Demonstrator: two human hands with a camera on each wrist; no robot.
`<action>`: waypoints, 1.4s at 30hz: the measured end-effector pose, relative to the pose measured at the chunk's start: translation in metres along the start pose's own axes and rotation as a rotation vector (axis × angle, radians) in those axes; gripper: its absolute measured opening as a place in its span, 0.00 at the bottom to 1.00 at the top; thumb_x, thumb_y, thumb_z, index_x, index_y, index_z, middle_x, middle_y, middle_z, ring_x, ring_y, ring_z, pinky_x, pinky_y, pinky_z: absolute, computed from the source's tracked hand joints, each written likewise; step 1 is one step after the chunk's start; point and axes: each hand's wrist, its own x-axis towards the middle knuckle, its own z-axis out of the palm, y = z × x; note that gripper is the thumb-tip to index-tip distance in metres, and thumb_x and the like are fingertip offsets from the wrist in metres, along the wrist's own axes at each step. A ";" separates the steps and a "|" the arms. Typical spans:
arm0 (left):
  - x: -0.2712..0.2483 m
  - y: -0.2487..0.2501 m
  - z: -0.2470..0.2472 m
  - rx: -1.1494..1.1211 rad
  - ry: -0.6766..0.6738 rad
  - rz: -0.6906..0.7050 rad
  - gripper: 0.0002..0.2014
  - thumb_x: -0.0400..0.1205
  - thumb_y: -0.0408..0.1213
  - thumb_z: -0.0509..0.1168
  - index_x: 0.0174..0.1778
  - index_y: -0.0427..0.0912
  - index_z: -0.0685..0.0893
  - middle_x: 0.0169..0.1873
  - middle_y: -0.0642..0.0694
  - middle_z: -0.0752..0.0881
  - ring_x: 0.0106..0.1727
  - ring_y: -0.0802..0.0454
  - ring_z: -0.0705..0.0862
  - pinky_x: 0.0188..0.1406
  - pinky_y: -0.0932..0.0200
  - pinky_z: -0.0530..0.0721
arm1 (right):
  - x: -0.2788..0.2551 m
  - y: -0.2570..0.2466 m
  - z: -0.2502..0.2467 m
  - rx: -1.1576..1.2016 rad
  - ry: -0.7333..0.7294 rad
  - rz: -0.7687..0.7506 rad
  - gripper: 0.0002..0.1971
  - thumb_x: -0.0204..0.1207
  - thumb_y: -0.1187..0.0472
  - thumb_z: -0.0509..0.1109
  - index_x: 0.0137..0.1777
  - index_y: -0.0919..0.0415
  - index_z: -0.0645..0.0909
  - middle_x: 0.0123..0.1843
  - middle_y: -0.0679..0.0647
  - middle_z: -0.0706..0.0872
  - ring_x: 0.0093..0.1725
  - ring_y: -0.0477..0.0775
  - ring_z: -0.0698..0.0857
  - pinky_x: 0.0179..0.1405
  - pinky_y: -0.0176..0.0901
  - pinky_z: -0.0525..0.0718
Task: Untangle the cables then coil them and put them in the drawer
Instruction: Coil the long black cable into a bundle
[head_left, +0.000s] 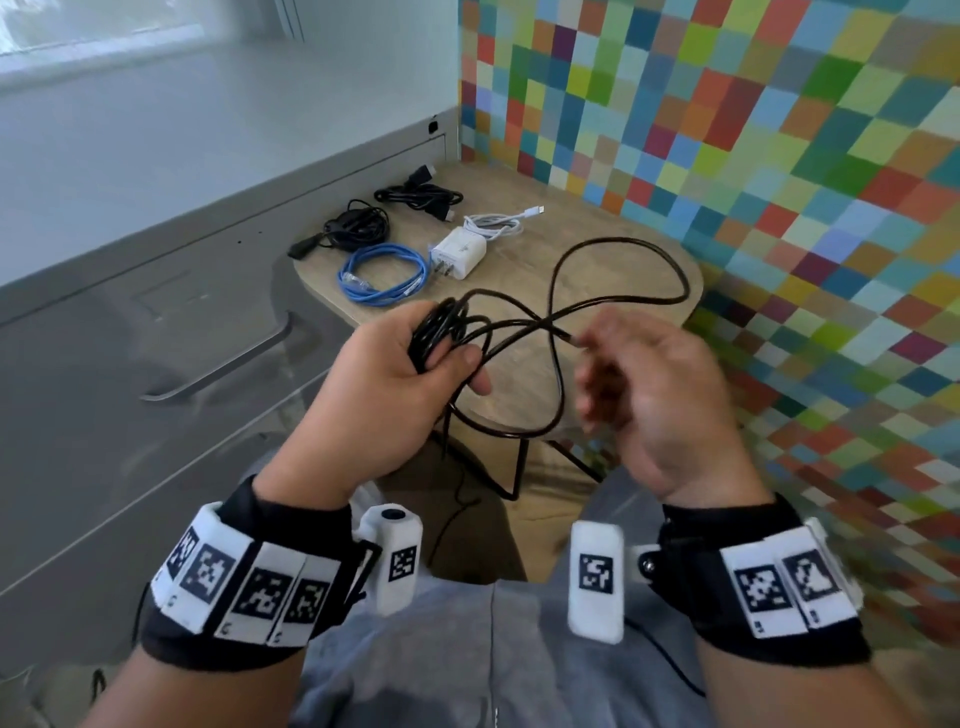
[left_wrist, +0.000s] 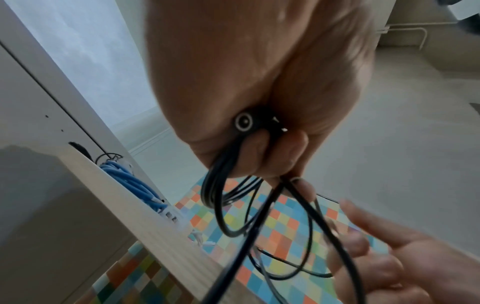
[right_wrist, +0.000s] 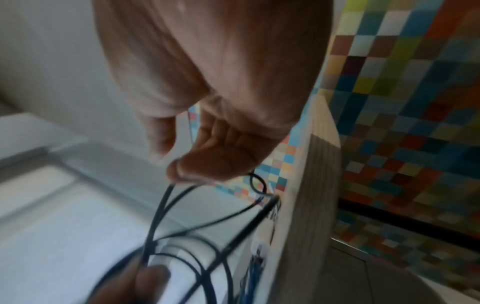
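1. Our left hand (head_left: 395, 374) curls its fingers (left_wrist: 283, 152) tight round loops of the black cable (head_left: 623, 291).
2. Our right hand (head_left: 649, 395) pinches one strand.
3. The rest lies on the counter (head_left: 587, 228).
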 end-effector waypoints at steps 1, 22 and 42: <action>0.000 0.003 0.003 0.008 -0.001 0.017 0.12 0.87 0.35 0.69 0.39 0.52 0.86 0.30 0.51 0.89 0.23 0.49 0.74 0.27 0.54 0.73 | -0.003 0.002 0.010 -0.093 -0.081 -0.010 0.12 0.75 0.47 0.75 0.41 0.56 0.89 0.33 0.58 0.85 0.26 0.56 0.80 0.22 0.45 0.77; -0.002 0.004 0.015 -0.012 0.007 0.014 0.09 0.88 0.33 0.67 0.42 0.48 0.81 0.32 0.47 0.90 0.22 0.56 0.76 0.26 0.57 0.72 | -0.009 0.004 0.032 -0.185 -0.134 -0.154 0.07 0.83 0.61 0.74 0.48 0.64 0.90 0.31 0.57 0.86 0.23 0.57 0.78 0.18 0.43 0.75; -0.002 0.007 0.005 0.157 -0.054 0.033 0.07 0.88 0.35 0.67 0.43 0.41 0.83 0.29 0.58 0.89 0.24 0.57 0.77 0.29 0.59 0.77 | 0.000 -0.006 0.018 0.124 0.091 -0.186 0.07 0.85 0.58 0.71 0.48 0.60 0.87 0.34 0.54 0.87 0.29 0.53 0.83 0.24 0.42 0.79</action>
